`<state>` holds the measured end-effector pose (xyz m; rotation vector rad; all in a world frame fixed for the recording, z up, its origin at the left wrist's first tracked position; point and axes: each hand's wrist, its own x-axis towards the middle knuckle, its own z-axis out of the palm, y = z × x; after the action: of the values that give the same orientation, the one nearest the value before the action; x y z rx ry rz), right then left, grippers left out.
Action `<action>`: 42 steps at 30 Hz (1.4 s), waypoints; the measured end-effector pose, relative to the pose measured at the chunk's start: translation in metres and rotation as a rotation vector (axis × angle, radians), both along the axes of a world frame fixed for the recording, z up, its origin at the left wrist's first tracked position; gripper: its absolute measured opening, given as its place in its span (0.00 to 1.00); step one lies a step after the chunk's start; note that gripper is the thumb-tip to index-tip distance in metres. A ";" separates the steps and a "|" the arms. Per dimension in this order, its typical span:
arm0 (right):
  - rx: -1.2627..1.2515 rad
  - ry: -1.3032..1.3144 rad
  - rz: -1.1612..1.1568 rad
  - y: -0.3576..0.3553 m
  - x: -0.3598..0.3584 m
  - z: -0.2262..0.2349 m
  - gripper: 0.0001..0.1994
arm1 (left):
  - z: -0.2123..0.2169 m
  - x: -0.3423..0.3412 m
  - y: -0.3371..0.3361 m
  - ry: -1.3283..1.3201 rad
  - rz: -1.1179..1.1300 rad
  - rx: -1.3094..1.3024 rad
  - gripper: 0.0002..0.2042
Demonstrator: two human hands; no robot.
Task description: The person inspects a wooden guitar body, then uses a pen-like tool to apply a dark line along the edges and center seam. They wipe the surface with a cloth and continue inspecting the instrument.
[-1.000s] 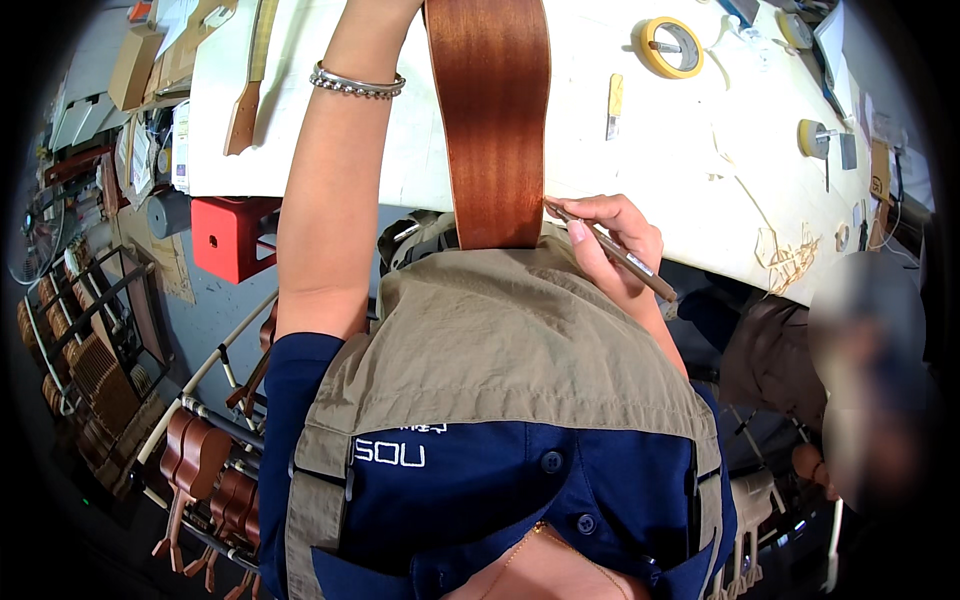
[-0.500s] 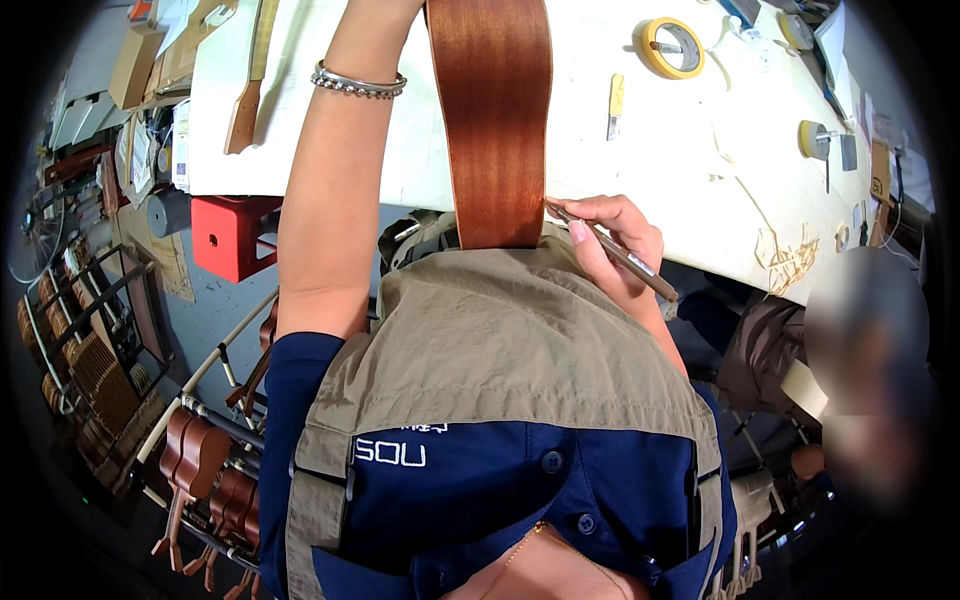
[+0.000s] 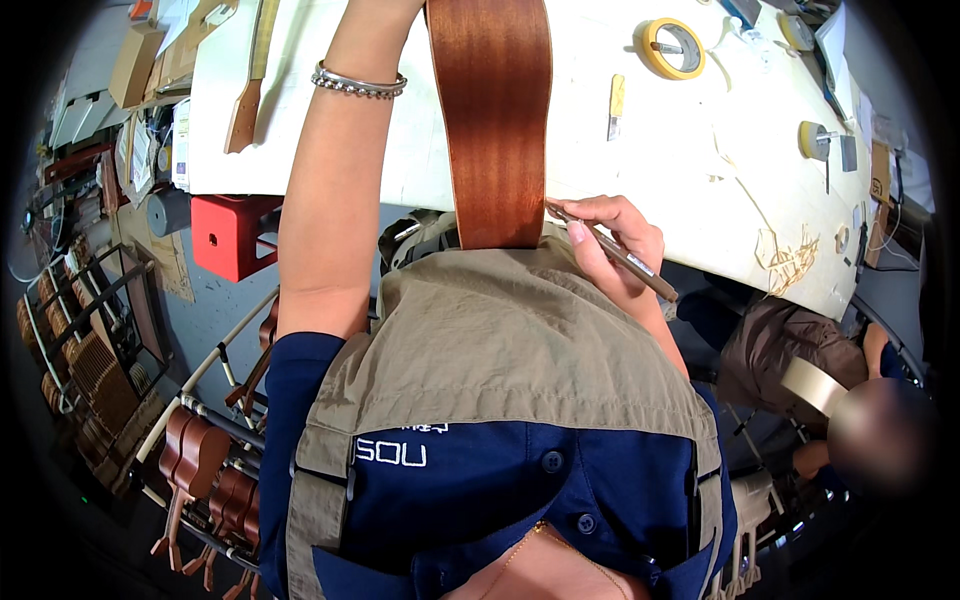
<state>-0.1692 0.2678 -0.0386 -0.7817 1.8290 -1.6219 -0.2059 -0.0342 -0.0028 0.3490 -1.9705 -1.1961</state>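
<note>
White bench (image 3: 670, 150) from ten to three o'clock. Wooden instrument body (image 3: 497, 130) at twelve; at its five-o'clock edge, brown pen (image 3: 634, 264) pinched in half-curled right hand (image 3: 632, 228). Left hand out of frame, grip untellable. Edge work apparently underway, amount done or left unclear. Cardboard box (image 3: 135, 68) at ten, contents hidden.

White worktable (image 3: 670, 170) brightly lit, washed out by glare; shadow cast beside yellow tape roll (image 3: 678, 73); grey floor (image 3: 215, 305) dimly lit, edges bent and blackened, co-worker's head (image 3: 882, 435) blurred
</note>
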 end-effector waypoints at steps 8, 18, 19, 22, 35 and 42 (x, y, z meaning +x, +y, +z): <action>0.018 0.005 0.020 -0.001 -0.002 0.004 0.06 | -0.002 -0.002 -0.001 0.037 0.021 -0.056 0.23; -0.005 0.012 0.010 -0.002 -0.001 0.004 0.06 | -0.001 0.000 -0.001 0.018 -0.003 -0.009 0.23; 0.004 0.008 0.010 -0.002 -0.001 0.004 0.06 | 0.000 0.001 0.000 0.002 -0.017 0.028 0.23; 0.022 -0.010 0.007 -0.001 0.000 0.005 0.06 | 0.001 0.000 0.000 0.019 -0.008 0.000 0.23; -0.001 -0.041 0.005 0.000 0.000 0.001 0.05 | 0.001 0.000 0.000 0.015 0.001 -0.015 0.23; 0.002 -0.044 0.012 0.001 0.000 0.003 0.06 | 0.000 -0.002 -0.002 0.062 0.020 -0.088 0.22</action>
<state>-0.1697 0.2688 -0.0354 -0.7488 1.7913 -1.6166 -0.2077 -0.0362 -0.0033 0.2822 -1.9544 -1.0911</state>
